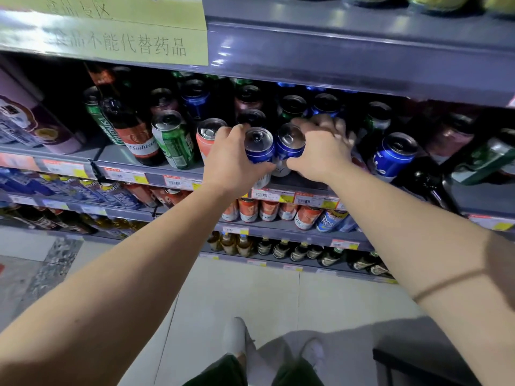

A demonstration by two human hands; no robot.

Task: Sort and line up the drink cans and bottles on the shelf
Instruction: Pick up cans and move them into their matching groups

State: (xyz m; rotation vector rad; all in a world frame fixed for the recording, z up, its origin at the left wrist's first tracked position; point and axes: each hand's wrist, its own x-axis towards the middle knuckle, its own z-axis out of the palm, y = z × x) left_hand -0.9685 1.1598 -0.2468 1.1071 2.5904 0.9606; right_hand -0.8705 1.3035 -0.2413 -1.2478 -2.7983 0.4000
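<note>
Drink cans and bottles crowd the grey shelf in front of me, and I take them from the left. A Budweiser bottle leans at the left end, with a tall green can just beside it on the right. Next comes an orange-pink can, and my left hand lies against its right side.

That left hand is curled round a blue can, thumb across the front of it and fingers reaching behind. The can stands at the front edge of the shelf, touching its twin, a second blue can, which my right hand grips in the same way, fingers wrapped over the far side. The two cans sit side by side between my hands, both upright as far as I can tell.

Behind them stand more cans in dim light, dark, blue and green; their labels are too dark to read. Further right a third blue can stands alone, well apart from my right hand. Yellow and orange price tags run along the shelf lip below the cans.
</note>
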